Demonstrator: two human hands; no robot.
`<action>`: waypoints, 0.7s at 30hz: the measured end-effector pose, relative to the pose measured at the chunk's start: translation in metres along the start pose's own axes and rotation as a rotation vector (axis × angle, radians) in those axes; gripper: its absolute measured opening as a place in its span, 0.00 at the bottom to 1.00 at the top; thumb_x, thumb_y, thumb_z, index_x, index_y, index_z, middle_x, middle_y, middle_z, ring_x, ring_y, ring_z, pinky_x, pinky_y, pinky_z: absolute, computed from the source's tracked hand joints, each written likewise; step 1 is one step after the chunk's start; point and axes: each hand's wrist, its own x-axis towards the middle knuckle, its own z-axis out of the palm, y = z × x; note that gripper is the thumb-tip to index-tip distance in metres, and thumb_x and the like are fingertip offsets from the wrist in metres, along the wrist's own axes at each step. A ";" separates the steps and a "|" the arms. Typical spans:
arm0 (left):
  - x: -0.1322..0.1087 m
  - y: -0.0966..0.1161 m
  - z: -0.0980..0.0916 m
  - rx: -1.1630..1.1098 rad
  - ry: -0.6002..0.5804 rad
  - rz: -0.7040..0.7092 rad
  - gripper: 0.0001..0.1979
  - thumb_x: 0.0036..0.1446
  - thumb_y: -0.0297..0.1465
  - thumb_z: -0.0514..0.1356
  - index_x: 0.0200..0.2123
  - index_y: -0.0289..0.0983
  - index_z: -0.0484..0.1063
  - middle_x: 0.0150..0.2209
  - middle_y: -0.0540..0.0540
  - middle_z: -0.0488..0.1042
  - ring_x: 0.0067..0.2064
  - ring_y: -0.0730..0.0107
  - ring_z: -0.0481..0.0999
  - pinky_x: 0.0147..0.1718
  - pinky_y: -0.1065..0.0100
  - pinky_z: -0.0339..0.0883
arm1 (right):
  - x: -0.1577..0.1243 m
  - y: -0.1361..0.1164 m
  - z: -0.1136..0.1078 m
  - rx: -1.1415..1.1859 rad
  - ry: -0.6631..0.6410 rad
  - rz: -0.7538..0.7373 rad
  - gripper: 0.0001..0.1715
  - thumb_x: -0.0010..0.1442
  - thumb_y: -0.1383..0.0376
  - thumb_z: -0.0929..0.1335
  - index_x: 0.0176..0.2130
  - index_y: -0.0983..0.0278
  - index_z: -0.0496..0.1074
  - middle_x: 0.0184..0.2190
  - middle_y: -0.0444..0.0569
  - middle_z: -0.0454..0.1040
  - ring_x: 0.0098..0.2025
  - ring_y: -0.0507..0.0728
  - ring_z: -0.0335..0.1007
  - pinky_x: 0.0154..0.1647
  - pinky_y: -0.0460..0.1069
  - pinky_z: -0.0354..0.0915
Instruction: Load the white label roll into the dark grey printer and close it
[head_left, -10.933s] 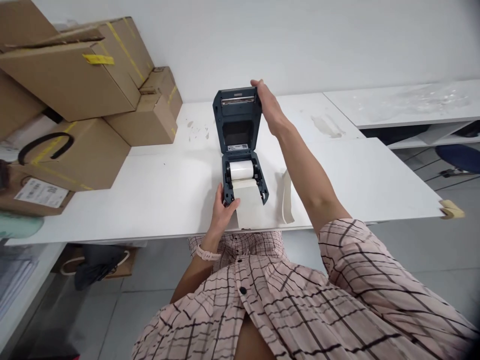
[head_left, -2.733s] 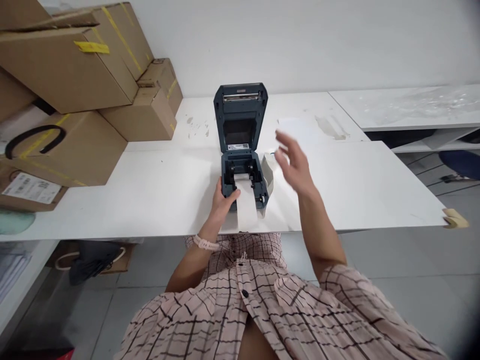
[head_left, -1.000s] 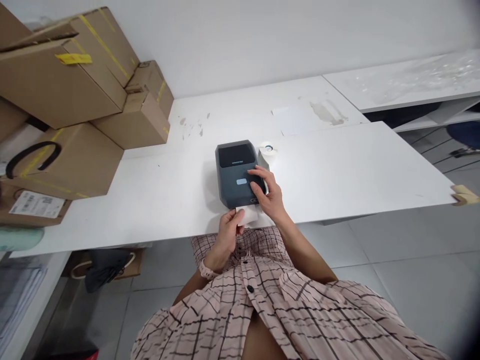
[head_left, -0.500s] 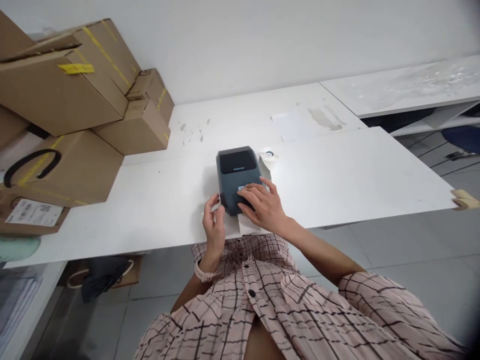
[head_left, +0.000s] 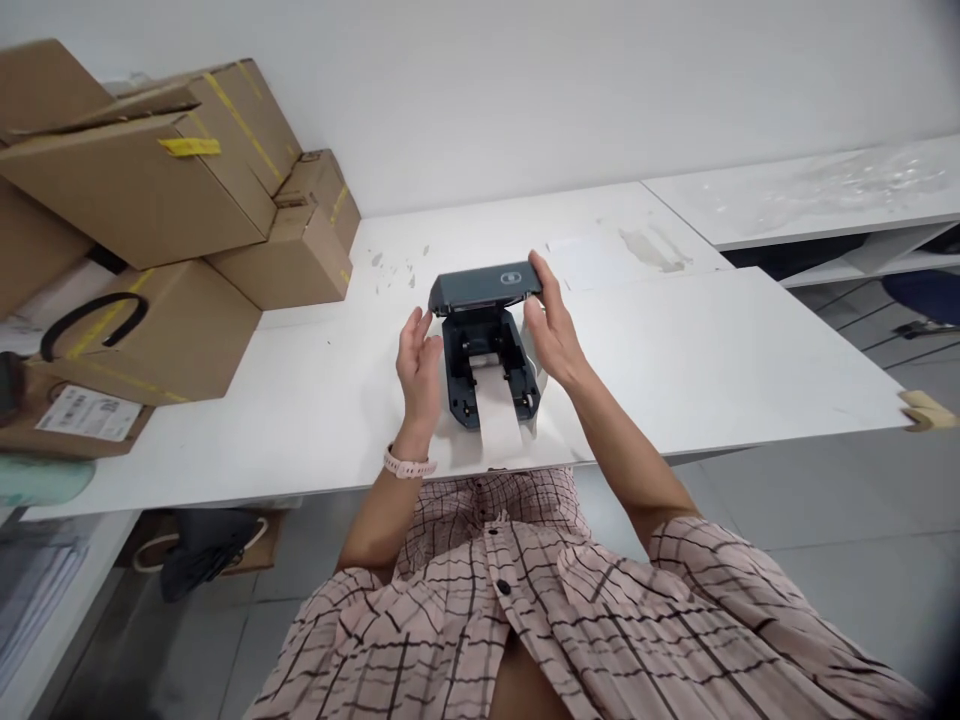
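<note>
A dark grey label printer (head_left: pixel 491 375) sits near the front edge of the white table (head_left: pixel 712 360). Its lid (head_left: pixel 484 288) is half raised. My right hand (head_left: pixel 551 325) grips the lid's right edge, thumb under and fingers on top. My left hand (head_left: pixel 418 365) lies against the printer's left side with its fingers stretched out, the tips near the lid's left corner. A white paper strip (head_left: pixel 499 425) runs out of the printer's front to the table edge. The inside of the printer holds no full roll that I can see.
Several stacked cardboard boxes (head_left: pixel 150 200) fill the table's left end. A white sheet (head_left: pixel 592 262) lies behind the printer to the right. A second white surface (head_left: pixel 810 195) with shelving stands at the far right. A dark bag (head_left: pixel 199 545) sits on the floor under the table.
The lid was closed with my right hand pressing on top. Now it is lifted halfway, my right hand on its right edge. My left hand has moved up along the printer's left side.
</note>
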 end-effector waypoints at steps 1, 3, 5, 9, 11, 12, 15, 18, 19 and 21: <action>0.004 -0.009 0.000 0.031 0.005 -0.044 0.32 0.64 0.46 0.63 0.68 0.48 0.64 0.72 0.42 0.65 0.75 0.49 0.58 0.72 0.51 0.57 | 0.016 0.004 0.003 -0.018 0.001 -0.023 0.42 0.72 0.38 0.51 0.77 0.47 0.43 0.78 0.48 0.51 0.79 0.66 0.47 0.77 0.67 0.51; 0.005 -0.028 0.002 0.112 0.009 -0.176 0.32 0.62 0.40 0.64 0.68 0.45 0.63 0.73 0.40 0.63 0.75 0.50 0.59 0.71 0.52 0.57 | 0.046 0.015 0.010 -0.073 -0.015 -0.061 0.46 0.71 0.36 0.49 0.77 0.49 0.36 0.79 0.50 0.47 0.79 0.68 0.45 0.77 0.69 0.48; 0.001 -0.044 0.003 0.175 -0.012 -0.284 0.32 0.61 0.35 0.63 0.68 0.43 0.63 0.73 0.38 0.63 0.74 0.50 0.61 0.71 0.52 0.58 | 0.074 0.026 0.016 -0.142 -0.040 -0.075 0.48 0.70 0.35 0.48 0.78 0.51 0.30 0.79 0.52 0.44 0.79 0.69 0.44 0.77 0.70 0.47; -0.004 -0.056 0.006 0.225 -0.045 -0.319 0.31 0.60 0.31 0.62 0.67 0.38 0.64 0.69 0.37 0.68 0.71 0.52 0.66 0.67 0.55 0.63 | 0.117 0.041 0.022 -0.249 -0.065 -0.083 0.50 0.70 0.35 0.48 0.77 0.53 0.28 0.78 0.52 0.48 0.78 0.70 0.47 0.76 0.69 0.50; -0.001 -0.054 0.007 0.255 -0.055 -0.309 0.31 0.59 0.32 0.63 0.66 0.39 0.65 0.67 0.37 0.70 0.69 0.52 0.69 0.66 0.56 0.64 | 0.124 0.041 0.020 -0.289 -0.028 -0.109 0.48 0.71 0.36 0.49 0.78 0.53 0.31 0.77 0.52 0.52 0.77 0.69 0.48 0.75 0.68 0.51; 0.001 -0.053 0.007 0.273 -0.058 -0.306 0.32 0.58 0.32 0.64 0.65 0.39 0.66 0.66 0.37 0.71 0.68 0.52 0.70 0.65 0.55 0.65 | 0.123 0.039 0.019 -0.316 0.007 -0.128 0.46 0.72 0.38 0.49 0.78 0.54 0.34 0.76 0.53 0.54 0.77 0.69 0.49 0.75 0.69 0.51; 0.005 -0.052 0.008 0.316 -0.066 -0.286 0.32 0.57 0.31 0.65 0.65 0.40 0.66 0.64 0.38 0.74 0.66 0.52 0.72 0.64 0.55 0.66 | 0.100 0.027 0.018 -0.418 0.030 -0.184 0.35 0.76 0.50 0.51 0.74 0.59 0.53 0.71 0.56 0.65 0.73 0.69 0.58 0.72 0.68 0.55; 0.006 -0.055 0.010 0.340 -0.047 -0.255 0.32 0.56 0.29 0.64 0.65 0.39 0.67 0.64 0.38 0.74 0.65 0.52 0.73 0.64 0.55 0.66 | 0.064 0.019 0.026 -0.559 -0.358 -0.254 0.25 0.72 0.66 0.57 0.60 0.64 0.75 0.56 0.58 0.80 0.58 0.66 0.75 0.67 0.63 0.62; 0.006 -0.056 0.011 0.346 -0.037 -0.250 0.31 0.56 0.28 0.64 0.65 0.39 0.67 0.64 0.38 0.74 0.64 0.53 0.74 0.64 0.55 0.66 | 0.053 0.018 0.032 -0.631 -0.522 -0.283 0.23 0.69 0.70 0.60 0.54 0.66 0.79 0.50 0.58 0.83 0.54 0.66 0.77 0.68 0.63 0.60; 0.005 -0.059 0.011 0.352 -0.017 -0.248 0.32 0.57 0.28 0.64 0.65 0.40 0.66 0.64 0.38 0.74 0.63 0.54 0.75 0.64 0.55 0.67 | 0.039 0.018 0.045 -0.765 -0.772 -0.312 0.20 0.64 0.74 0.63 0.46 0.67 0.83 0.42 0.58 0.85 0.51 0.66 0.78 0.72 0.63 0.53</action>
